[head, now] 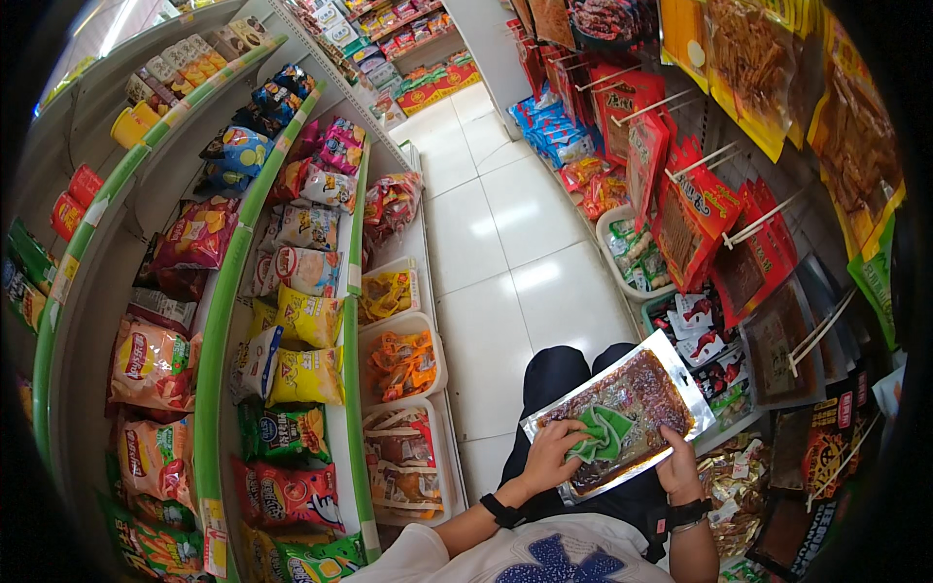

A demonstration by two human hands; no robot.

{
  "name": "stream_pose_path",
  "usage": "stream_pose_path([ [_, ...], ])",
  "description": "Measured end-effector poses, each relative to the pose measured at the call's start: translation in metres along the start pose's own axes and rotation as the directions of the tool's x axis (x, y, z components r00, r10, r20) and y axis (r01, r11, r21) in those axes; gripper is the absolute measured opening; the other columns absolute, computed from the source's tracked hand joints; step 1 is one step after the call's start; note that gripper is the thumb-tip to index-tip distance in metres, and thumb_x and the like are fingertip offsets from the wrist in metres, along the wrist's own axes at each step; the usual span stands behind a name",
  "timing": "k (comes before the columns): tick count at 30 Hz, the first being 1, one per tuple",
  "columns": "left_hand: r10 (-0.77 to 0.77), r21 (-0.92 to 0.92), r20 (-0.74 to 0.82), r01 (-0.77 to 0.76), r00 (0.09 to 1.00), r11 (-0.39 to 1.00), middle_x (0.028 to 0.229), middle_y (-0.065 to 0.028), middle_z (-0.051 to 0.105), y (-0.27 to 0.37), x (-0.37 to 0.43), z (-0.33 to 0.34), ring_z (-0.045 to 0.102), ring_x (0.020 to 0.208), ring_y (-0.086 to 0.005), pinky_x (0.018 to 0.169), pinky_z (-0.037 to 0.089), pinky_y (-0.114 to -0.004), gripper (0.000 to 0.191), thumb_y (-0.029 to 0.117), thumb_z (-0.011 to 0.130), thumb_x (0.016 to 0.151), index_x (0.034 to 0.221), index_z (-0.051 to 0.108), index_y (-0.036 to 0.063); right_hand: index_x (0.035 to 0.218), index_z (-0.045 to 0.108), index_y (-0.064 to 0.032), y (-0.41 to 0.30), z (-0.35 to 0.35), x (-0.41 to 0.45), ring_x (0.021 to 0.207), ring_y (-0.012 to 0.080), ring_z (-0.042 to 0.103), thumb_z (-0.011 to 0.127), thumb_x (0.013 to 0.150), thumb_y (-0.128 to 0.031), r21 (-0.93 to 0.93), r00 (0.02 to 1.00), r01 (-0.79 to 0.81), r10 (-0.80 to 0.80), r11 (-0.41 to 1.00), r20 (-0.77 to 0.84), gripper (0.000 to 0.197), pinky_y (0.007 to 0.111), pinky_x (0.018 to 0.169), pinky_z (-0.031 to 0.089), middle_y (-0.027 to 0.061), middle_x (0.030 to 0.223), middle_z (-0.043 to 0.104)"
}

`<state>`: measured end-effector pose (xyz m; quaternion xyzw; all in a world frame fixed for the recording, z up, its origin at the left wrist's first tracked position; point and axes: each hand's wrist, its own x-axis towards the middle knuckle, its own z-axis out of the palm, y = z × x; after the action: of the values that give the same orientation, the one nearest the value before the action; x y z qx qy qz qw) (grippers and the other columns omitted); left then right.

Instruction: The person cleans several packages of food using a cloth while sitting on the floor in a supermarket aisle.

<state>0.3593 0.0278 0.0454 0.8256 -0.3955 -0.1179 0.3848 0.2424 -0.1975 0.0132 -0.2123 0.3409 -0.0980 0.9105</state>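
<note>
A large flat vacuum-sealed food packet (649, 386) with silvery edges and dark reddish-brown contents rests tilted over my knees. My right hand (678, 463) grips its lower right edge, thumb on the front face. Against that face my left hand (557, 455) presses a crumpled green cloth (603, 433) with a pale border. The cloth covers part of the packet's middle. Both wrists wear dark bands.
Snack shelves with green price rails (222, 342) rise on the left, holding chip bags (157, 364). Low white bins (404, 357) stand below. At right, red packets (692, 211) hang from protruding metal hooks (762, 218) near my right arm. A tiled aisle floor (503, 240) runs ahead.
</note>
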Motion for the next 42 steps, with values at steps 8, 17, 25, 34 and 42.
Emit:
stream_pose_path([
  [8, -0.009, 0.005, 0.005, 0.009, 1.000, 1.000, 0.116, -0.0083, 0.054, 0.002, 0.000, 0.001, 0.049, 0.105, -0.0304, 0.089, 0.037, -0.039, 0.037, 0.010, 0.059, 0.070, 0.107, 0.062, 0.0080, 0.114, 0.057, 0.0012, 0.001, -0.002, 0.001, 0.099, 0.0223, 0.062, 0.057, 0.087, -0.003, -0.018, 0.999, 0.031, -0.031, 0.999, 0.012, 0.028, 0.036, 0.089, 0.049, 0.0102, 0.110, 0.063],
  [17, 0.001, 0.003, -0.014, -0.001, 1.000, 1.000, 0.114, -0.0082, 0.055, 0.000, 0.002, 0.002, 0.050, 0.104, -0.0306, 0.088, 0.038, -0.040, 0.036, 0.011, 0.060, 0.070, 0.105, 0.063, 0.0088, 0.119, 0.054, 0.0017, 0.003, -0.011, 0.006, 0.104, 0.0246, 0.060, 0.054, 0.089, -0.007, -0.053, 0.999, 0.004, -0.002, 0.999, 0.034, 0.031, 0.038, 0.094, 0.047, 0.0116, 0.114, 0.061],
  [25, 0.015, 0.048, -0.034, -0.014, 0.999, 0.999, 0.114, -0.0053, 0.055, -0.001, 0.002, 0.001, 0.050, 0.105, -0.0277, 0.085, 0.039, -0.039, 0.037, 0.011, 0.062, 0.067, 0.104, 0.063, 0.0106, 0.114, 0.057, 0.0020, -0.001, 0.004, 0.001, 0.100, 0.0222, 0.061, 0.057, 0.087, -0.004, -0.037, 1.000, 0.020, -0.020, 0.999, 0.007, 0.028, 0.035, 0.091, 0.048, 0.0097, 0.111, 0.063],
  [34, -0.011, 0.006, 0.000, 0.011, 1.000, 1.000, 0.112, -0.0064, 0.056, 0.004, -0.005, 0.004, 0.051, 0.106, -0.0274, 0.089, 0.039, -0.038, 0.033, 0.012, 0.064, 0.071, 0.103, 0.062, 0.0091, 0.119, 0.055, 0.0010, 0.003, -0.012, -0.005, 0.108, 0.0233, 0.058, 0.055, 0.092, -0.014, -0.016, 1.000, -0.016, 0.016, 1.000, 0.027, 0.031, 0.037, 0.097, 0.044, 0.0103, 0.117, 0.060],
  [42, -0.562, -0.824, -0.344, 0.045, 0.753, 0.565, 0.101, -0.0071, 0.062, -0.005, 0.029, -0.089, 0.061, 0.090, -0.0190, 0.080, 0.049, -0.031, 0.024, 0.020, 0.059, 0.087, 0.105, 0.058, 0.0047, 0.125, 0.051, -0.0019, -0.006, 0.025, -0.041, 0.115, 0.0196, 0.052, 0.057, 0.091, -0.008, -0.582, 0.882, 0.470, -0.333, 0.663, 0.332, 0.035, 0.033, 0.098, 0.040, 0.0072, 0.125, 0.055],
])
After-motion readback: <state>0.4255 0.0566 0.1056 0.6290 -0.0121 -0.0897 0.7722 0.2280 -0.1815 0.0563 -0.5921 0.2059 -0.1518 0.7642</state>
